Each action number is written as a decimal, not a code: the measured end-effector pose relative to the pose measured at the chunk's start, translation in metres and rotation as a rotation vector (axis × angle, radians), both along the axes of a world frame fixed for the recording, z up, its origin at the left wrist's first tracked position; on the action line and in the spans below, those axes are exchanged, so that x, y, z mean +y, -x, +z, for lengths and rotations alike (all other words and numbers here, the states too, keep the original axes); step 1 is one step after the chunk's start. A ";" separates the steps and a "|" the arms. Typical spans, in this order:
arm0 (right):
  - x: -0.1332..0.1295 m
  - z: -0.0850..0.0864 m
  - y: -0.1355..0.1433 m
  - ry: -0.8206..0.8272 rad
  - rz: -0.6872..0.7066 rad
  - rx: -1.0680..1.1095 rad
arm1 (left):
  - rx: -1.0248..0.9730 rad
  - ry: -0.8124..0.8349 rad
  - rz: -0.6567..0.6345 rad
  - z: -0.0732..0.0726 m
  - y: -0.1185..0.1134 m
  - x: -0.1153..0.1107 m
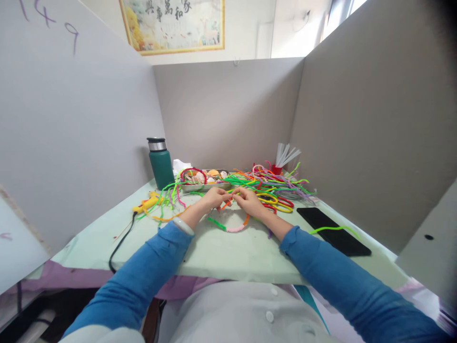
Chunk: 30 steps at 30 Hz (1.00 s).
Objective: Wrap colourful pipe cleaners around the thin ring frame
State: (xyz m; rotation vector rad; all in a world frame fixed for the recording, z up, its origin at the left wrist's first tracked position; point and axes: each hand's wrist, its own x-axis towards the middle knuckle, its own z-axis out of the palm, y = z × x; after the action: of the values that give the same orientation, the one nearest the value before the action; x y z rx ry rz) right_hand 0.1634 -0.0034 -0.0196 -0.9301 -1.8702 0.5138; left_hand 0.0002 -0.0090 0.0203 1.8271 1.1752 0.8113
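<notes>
My left hand (216, 197) and my right hand (246, 199) meet fingertip to fingertip over the middle of the table. Between them they pinch an orange pipe cleaner (226, 205). Below the hands curves a ring of pipe cleaner (235, 229) with green, pink and orange stretches; its upper part is hidden by my fingers, so I cannot tell how the pinched orange piece joins it. Just behind my right hand lie yellow pipe cleaner loops (274, 202).
A yellow glue gun (146, 204) with a black cord lies at left among loose pipe cleaners. Behind stand a green bottle (160, 164), a metal tray (205, 187) of shells, a pipe cleaner heap (250, 180) and a red cup (276, 169) of white sticks. A black slab (332, 233) lies right.
</notes>
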 end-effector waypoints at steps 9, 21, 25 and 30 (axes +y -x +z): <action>-0.003 0.003 0.001 -0.021 -0.003 -0.021 | 0.012 0.010 0.000 0.003 -0.001 -0.003; -0.004 0.002 0.001 -0.030 -0.021 -0.061 | 0.047 0.008 0.035 0.004 -0.001 -0.005; -0.004 0.001 0.002 -0.037 -0.047 -0.081 | 0.057 0.005 0.039 0.005 -0.001 -0.007; -0.003 0.000 0.002 -0.036 -0.052 -0.093 | 0.052 0.016 0.028 0.006 -0.002 -0.008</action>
State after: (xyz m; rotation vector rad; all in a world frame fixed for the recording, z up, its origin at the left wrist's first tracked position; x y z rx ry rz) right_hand 0.1617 -0.0063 -0.0192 -0.9907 -1.9273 0.4103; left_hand 0.0018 -0.0175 0.0260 1.8316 1.2388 0.7720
